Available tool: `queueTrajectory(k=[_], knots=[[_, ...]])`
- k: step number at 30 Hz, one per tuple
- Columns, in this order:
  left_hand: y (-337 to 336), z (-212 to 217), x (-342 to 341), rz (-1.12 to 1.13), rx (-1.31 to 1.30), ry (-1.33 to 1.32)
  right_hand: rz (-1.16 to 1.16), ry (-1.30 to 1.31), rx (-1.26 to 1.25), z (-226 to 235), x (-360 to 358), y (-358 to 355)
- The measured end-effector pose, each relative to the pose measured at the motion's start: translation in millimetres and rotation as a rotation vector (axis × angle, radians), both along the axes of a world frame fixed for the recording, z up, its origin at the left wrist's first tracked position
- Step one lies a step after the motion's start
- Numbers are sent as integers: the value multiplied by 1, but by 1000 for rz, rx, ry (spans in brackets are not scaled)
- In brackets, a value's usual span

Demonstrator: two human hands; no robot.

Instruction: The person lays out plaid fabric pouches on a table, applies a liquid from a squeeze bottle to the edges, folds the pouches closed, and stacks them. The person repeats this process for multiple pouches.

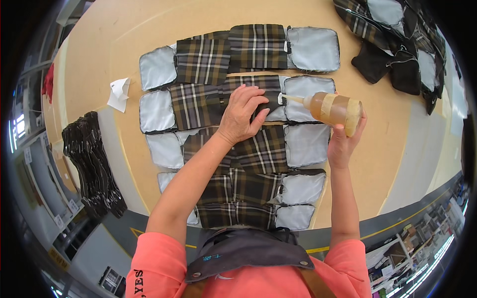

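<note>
Hands: left (243,111) flat pressing plaid piece (226,102), right (343,141) grip clasping one glue bottle (334,109).

Coral-orange short sleeves, bare forearms — dark grey apron bib, metal snaps, tan strap.

Lying near the table's (149,20) left edge: a crumpled white paper scrap (119,93). Hanging over that edge: a stack of black strips (94,164). Piling up at the far right corner: dark and plaid fabric pieces (397,44). Showing at lower right: cluttered shelves (422,238).
</note>
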State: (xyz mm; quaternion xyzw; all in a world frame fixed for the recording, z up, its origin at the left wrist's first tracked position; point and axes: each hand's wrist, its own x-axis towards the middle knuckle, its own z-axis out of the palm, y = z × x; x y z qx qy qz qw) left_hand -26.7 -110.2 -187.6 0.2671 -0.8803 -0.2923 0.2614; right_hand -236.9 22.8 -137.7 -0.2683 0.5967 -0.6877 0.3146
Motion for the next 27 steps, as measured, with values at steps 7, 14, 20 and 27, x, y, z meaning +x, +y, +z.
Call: queueTrajectory(k=[7, 14, 20, 27], knots=[[-1, -1, 1, 9, 7, 21, 56, 31, 26, -4, -1, 4], [-1, 1, -1, 7, 7, 29, 84, 96, 8, -3, -3, 2], [0, -1, 3, 41, 9, 67, 79, 98, 7, -1, 2, 0], [-9, 32, 28, 618, 315, 396, -78, -921, -255, 11, -23, 27]])
